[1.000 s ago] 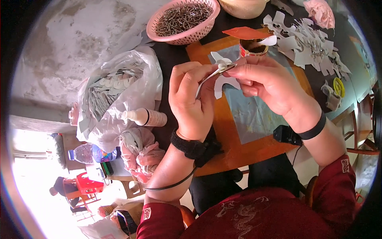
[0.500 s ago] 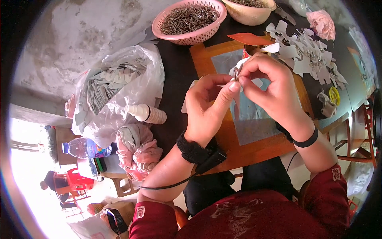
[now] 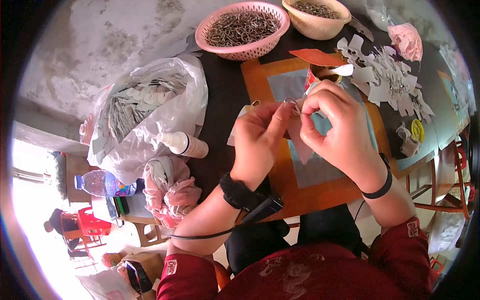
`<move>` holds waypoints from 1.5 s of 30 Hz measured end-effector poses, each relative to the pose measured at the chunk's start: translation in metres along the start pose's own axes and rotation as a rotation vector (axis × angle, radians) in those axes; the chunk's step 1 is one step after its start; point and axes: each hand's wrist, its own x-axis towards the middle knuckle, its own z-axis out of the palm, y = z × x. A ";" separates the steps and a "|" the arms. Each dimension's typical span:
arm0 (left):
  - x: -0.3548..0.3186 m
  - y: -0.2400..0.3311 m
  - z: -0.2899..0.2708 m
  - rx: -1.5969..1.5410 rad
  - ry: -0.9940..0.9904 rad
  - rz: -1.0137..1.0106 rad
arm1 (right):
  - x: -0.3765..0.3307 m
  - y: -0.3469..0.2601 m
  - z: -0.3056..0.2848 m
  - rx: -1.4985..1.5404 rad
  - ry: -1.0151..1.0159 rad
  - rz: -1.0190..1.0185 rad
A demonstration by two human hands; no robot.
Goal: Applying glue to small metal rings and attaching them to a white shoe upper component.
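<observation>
Left grip [image 3: 256, 137] pinches a metal ring [image 3: 293, 101] at its thumb tip; the right grip [image 3: 342, 127] adjoins the ring, its hold indeterminable. Beyond both stands a pink perforated basket [image 3: 241, 53].

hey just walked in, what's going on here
A person has both hands raised over the table, working on a small metal ring. The left hand appears to pinch it; the right hand is curled close beside it, its exact grip unclear. A pale piece hangs between them. Beyond, a pink basket holds many metal parts, and pale pieces with metal rings lie at the right.
</observation>
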 end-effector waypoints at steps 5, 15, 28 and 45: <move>0.006 0.004 -0.003 0.210 0.070 0.179 | -0.001 -0.005 -0.007 0.108 0.064 0.028; 0.002 0.000 -0.001 0.339 -0.018 0.318 | 0.000 0.002 -0.011 -0.127 0.025 -0.181; 0.004 0.002 -0.006 0.423 -0.077 0.345 | 0.002 0.000 -0.017 -0.249 -0.126 -0.212; 0.005 0.012 -0.001 0.628 -0.044 0.533 | -0.011 -0.004 -0.013 0.390 -0.027 0.426</move>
